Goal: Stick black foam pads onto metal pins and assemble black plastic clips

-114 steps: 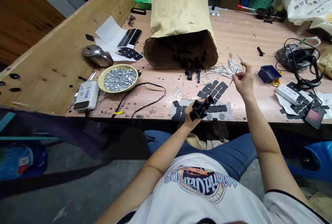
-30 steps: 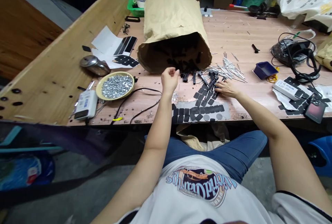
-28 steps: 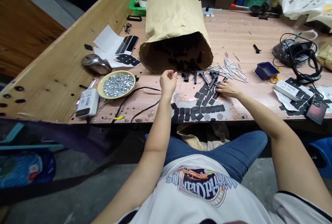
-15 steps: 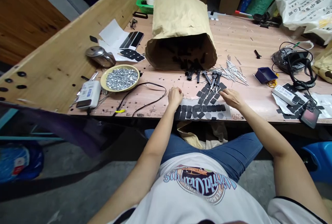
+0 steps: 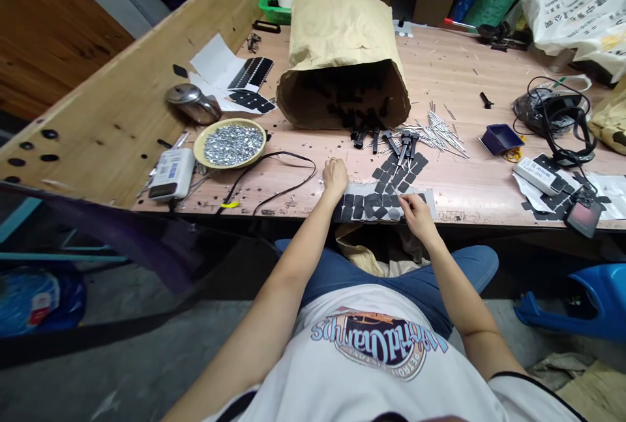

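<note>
My left hand rests curled on the left end of a grey backing sheet covered with black pads, at the table's near edge. My right hand pinches at a pad near the middle of that sheet. What its fingertips hold is too small to make out. Beyond the sheet lie loose black pads, black plastic parts and a heap of thin metal pins. They lie spread in front of the open mouth of a brown paper sack lying on its side.
A yellow dish of small metal pieces sits to the left, with a white device, a black cable and a metal mouse-shaped object. A blue tray, headset cables and more pad sheets lie to the right. A wooden board walls the left side.
Both hands drew back from the parts by the sack to the pad sheet at the table edge. The black parts held 3.8 s ago now lie on the table.
</note>
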`<state>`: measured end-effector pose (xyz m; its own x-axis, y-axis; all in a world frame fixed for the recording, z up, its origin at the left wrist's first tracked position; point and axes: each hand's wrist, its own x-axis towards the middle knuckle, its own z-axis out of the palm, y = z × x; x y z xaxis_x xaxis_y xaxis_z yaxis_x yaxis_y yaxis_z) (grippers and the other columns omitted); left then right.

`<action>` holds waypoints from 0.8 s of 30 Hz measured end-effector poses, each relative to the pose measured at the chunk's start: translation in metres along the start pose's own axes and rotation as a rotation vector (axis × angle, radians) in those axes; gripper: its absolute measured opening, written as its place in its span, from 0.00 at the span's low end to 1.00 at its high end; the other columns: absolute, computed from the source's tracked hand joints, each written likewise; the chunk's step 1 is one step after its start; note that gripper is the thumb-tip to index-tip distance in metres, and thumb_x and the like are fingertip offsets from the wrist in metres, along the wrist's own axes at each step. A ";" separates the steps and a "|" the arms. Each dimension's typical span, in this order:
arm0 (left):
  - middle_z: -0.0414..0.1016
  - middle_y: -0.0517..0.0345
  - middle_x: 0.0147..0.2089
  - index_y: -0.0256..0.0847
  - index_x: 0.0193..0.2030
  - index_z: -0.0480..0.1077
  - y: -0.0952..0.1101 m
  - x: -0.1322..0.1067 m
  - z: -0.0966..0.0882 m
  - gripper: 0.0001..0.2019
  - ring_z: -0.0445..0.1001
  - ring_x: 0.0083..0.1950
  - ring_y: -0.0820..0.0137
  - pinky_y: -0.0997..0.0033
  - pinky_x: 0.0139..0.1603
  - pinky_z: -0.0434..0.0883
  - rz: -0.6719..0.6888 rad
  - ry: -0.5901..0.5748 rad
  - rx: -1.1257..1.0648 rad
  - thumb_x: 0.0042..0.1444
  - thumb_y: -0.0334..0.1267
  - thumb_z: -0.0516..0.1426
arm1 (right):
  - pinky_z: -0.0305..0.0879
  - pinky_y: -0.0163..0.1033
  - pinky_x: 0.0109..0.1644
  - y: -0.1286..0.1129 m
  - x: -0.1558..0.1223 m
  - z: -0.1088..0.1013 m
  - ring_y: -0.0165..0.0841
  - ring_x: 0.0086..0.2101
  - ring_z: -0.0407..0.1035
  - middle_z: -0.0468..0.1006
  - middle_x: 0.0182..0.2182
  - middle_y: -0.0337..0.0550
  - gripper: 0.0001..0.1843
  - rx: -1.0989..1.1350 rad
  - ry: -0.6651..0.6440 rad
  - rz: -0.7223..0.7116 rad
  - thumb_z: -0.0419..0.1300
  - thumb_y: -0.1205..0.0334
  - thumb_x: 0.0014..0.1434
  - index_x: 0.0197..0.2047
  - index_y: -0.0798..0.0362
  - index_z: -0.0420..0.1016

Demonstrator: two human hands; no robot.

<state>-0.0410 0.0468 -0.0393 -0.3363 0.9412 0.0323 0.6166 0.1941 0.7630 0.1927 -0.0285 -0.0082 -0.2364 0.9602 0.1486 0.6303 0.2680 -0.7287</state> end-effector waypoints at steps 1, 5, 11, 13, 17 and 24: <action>0.73 0.39 0.44 0.37 0.29 0.67 0.002 0.000 -0.001 0.07 0.64 0.57 0.51 0.53 0.58 0.59 -0.013 0.005 -0.015 0.47 0.24 0.52 | 0.66 0.40 0.34 -0.001 -0.003 0.000 0.35 0.32 0.70 0.75 0.32 0.45 0.18 0.012 -0.010 0.013 0.47 0.48 0.61 0.35 0.50 0.71; 0.72 0.48 0.35 0.38 0.24 0.65 0.017 -0.012 -0.004 0.05 0.71 0.45 0.60 0.61 0.51 0.64 -0.099 -0.021 -0.265 0.48 0.26 0.55 | 0.66 0.39 0.35 -0.009 -0.007 -0.002 0.35 0.32 0.70 0.76 0.31 0.43 0.16 0.022 -0.036 0.023 0.48 0.49 0.61 0.34 0.50 0.72; 0.68 0.62 0.25 0.37 0.26 0.66 0.038 -0.063 0.000 0.08 0.65 0.26 0.79 0.79 0.26 0.61 -0.316 -0.454 -1.077 0.46 0.35 0.63 | 0.64 0.38 0.37 -0.037 -0.001 0.002 0.35 0.35 0.70 0.75 0.35 0.45 0.14 -0.211 0.025 -0.038 0.47 0.56 0.63 0.37 0.49 0.72; 0.67 0.62 0.24 0.37 0.25 0.66 0.042 -0.077 0.001 0.11 0.65 0.26 0.80 0.80 0.25 0.60 -0.361 -0.507 -1.212 0.43 0.37 0.65 | 0.60 0.36 0.32 -0.047 -0.001 0.005 0.35 0.32 0.70 0.74 0.35 0.45 0.14 -0.334 0.011 -0.023 0.47 0.56 0.64 0.36 0.49 0.73; 0.66 0.64 0.24 0.37 0.26 0.66 0.042 -0.090 0.005 0.14 0.65 0.26 0.80 0.80 0.25 0.60 -0.371 -0.455 -1.296 0.40 0.38 0.67 | 0.54 0.35 0.27 -0.057 -0.004 0.006 0.34 0.31 0.68 0.73 0.34 0.46 0.15 -0.507 -0.021 -0.022 0.47 0.56 0.65 0.35 0.49 0.73; 0.66 0.66 0.22 0.38 0.24 0.67 0.033 -0.089 0.011 0.13 0.60 0.22 0.81 0.79 0.24 0.59 -0.173 -0.296 -1.067 0.37 0.40 0.67 | 0.60 0.37 0.35 -0.052 -0.004 0.001 0.36 0.35 0.68 0.74 0.34 0.48 0.14 -0.514 -0.104 -0.111 0.46 0.62 0.65 0.35 0.51 0.71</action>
<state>0.0173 -0.0273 -0.0236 -0.0879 0.9808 -0.1741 -0.3954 0.1261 0.9098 0.1603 -0.0462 0.0282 -0.3779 0.9180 0.1203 0.8719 0.3966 -0.2872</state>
